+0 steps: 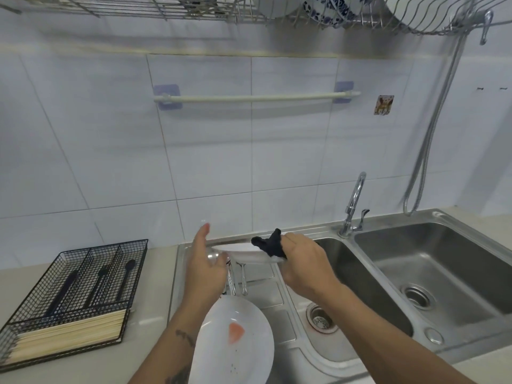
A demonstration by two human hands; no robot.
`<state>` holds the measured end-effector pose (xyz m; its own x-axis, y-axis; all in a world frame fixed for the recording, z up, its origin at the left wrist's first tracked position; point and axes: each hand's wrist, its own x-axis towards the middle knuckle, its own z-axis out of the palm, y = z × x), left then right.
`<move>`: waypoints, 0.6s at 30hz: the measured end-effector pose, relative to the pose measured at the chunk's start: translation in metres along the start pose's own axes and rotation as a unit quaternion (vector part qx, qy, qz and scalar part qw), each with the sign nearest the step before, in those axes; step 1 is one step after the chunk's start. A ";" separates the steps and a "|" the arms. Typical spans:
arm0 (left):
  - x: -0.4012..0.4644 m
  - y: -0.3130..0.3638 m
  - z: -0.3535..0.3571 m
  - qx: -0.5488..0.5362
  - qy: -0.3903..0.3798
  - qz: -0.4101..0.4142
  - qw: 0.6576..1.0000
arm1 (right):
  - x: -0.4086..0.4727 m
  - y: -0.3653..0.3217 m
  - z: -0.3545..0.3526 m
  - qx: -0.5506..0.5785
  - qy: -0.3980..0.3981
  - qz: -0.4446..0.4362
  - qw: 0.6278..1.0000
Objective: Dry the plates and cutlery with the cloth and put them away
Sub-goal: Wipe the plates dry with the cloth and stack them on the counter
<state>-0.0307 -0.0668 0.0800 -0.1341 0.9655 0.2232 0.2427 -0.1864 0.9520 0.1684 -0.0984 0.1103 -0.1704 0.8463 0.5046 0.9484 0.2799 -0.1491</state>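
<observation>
Head view, left to right. Lower left of frame: black wire cutlery tray (36, 309) on the pale surface (155, 347), holding dark-handled utensils (99, 284) in its slots and a bundle of chopsticks (69, 332) along its near side. Centre of frame: left hand (203, 268) raised at the left rim of a white plate (243, 252), fingers straight and pointing up, palm steadying the edge rather than curling round it. Below that hand: metal cutlery (235, 278) lying on the drainboard (266, 295), partly hidden. Bottom centre: second white plate (235, 342) with an orange mark, resting near the left forearm; whether leaning or flat cannot tell. Right of centre: right hand (304, 268) with fingers curled round a dark cloth (270, 243), pressing it onto the held plate's right rim. Right of frame: tap (354, 203) and two steel sink basins (432, 267). Top of frame: wire rack (318, 15) with bowls and plates already in it.

Step in hand, as judged: wiping the held plate. Best done by keeping the plate over the drainboard, sweeping the cloth across both faces and round the rim, turning the plate with the left hand. Worth taking a firmer hold before lifting to the rack; wet glaze likely slippery.
</observation>
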 end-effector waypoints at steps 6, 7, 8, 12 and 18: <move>0.007 0.015 0.000 0.087 -0.111 0.076 0.987 | -0.001 0.017 -0.017 0.135 -0.066 0.090 0.985; 0.007 0.018 0.002 0.059 -0.110 0.077 0.989 | -0.002 0.020 -0.019 0.169 -0.074 0.098 0.978; 0.008 0.022 0.005 0.024 -0.113 0.076 0.990 | -0.002 0.021 -0.022 0.199 -0.085 0.098 0.971; 0.010 0.035 0.020 -0.037 -0.126 0.049 0.990 | -0.005 0.019 -0.026 0.161 -0.093 0.068 0.980; 0.006 0.050 0.034 -0.017 -0.149 0.004 0.989 | -0.012 0.007 -0.015 0.114 0.045 0.063 0.991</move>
<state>0.0136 -0.0638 0.1219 0.1588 0.9737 0.1632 0.2103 -0.1949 0.9580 0.1808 -0.1133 0.1162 -0.0200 0.8405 0.5414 0.8743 0.2774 -0.3982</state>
